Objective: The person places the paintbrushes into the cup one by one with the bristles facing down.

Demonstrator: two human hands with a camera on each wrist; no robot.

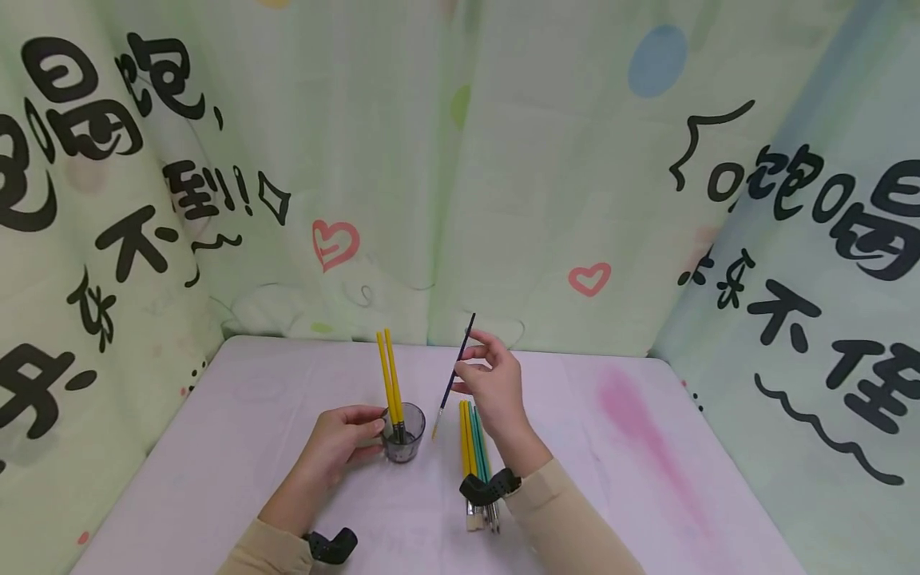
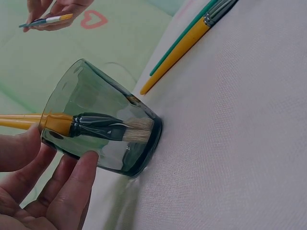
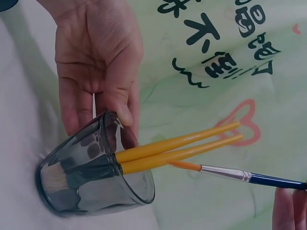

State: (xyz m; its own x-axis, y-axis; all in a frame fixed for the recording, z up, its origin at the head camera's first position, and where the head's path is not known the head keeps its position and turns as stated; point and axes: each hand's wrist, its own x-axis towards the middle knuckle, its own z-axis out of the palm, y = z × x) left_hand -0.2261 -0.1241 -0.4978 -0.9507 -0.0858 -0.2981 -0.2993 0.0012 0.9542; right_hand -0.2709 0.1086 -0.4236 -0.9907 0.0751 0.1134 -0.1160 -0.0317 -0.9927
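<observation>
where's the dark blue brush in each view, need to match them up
Head: dark blue brush just below centre, in the right hand.
Left wrist: dark blue brush near the top left corner.
Right wrist: dark blue brush at lower right, reaching the right edge.
Shared landmark: the glass holding yellow brushes.

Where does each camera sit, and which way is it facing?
Head: worn on the head, facing forward and down at the table; left hand, right hand and both sleeves show.
Left wrist: worn there, facing the glass; the left hand shows at lower left, the right hand at upper left.
Right wrist: worn there, facing the glass and blue brush; the left hand shows at top, part of the right hand at lower right.
Both wrist views share the glass and both hands.
</observation>
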